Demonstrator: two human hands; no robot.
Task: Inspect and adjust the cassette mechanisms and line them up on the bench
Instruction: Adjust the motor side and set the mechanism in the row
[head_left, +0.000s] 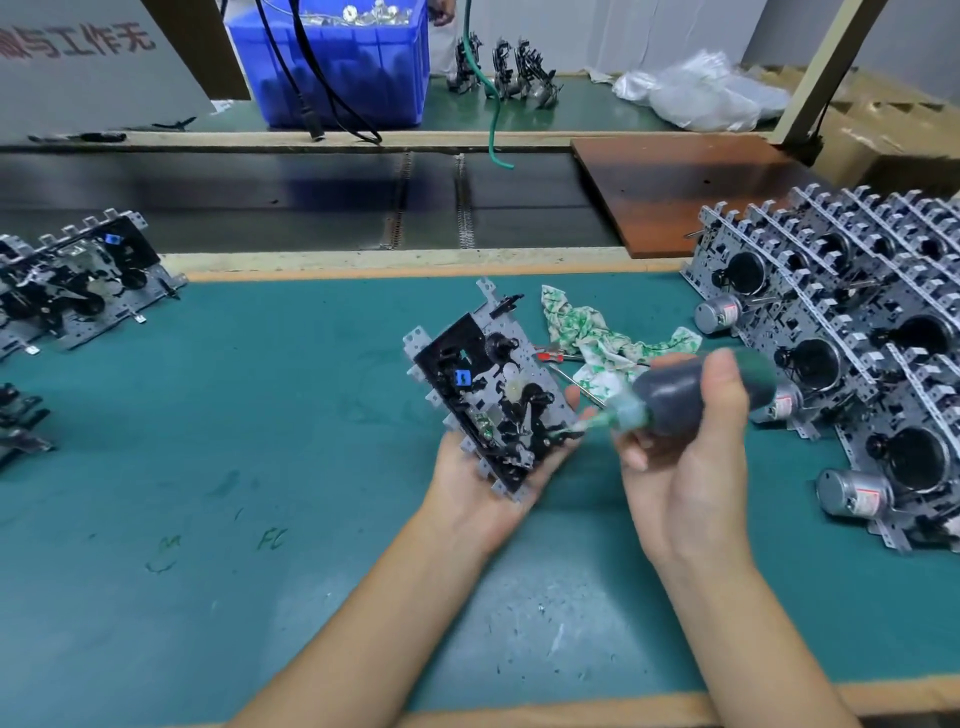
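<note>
My left hand (483, 486) holds a cassette mechanism (485, 387) from underneath, its black and metal face turned up over the green mat (260, 441). In my right hand (685, 457) is a dark squeeze bottle (691, 392) with a green nozzle, tilted so that its tip touches the mechanism's lower right corner. Finished mechanisms (78, 275) lie in a line at the left edge of the bench. A dense stack of mechanisms with motors (852, 332) fills the right side.
A green-patterned rag (597, 338) and a red-handled screwdriver (550, 357) lie just behind the held mechanism. Beyond the mat runs a dark conveyor belt (260, 197), with a brown board (675, 192), a blue crate (343, 67) and plastic bags (711, 93) farther back.
</note>
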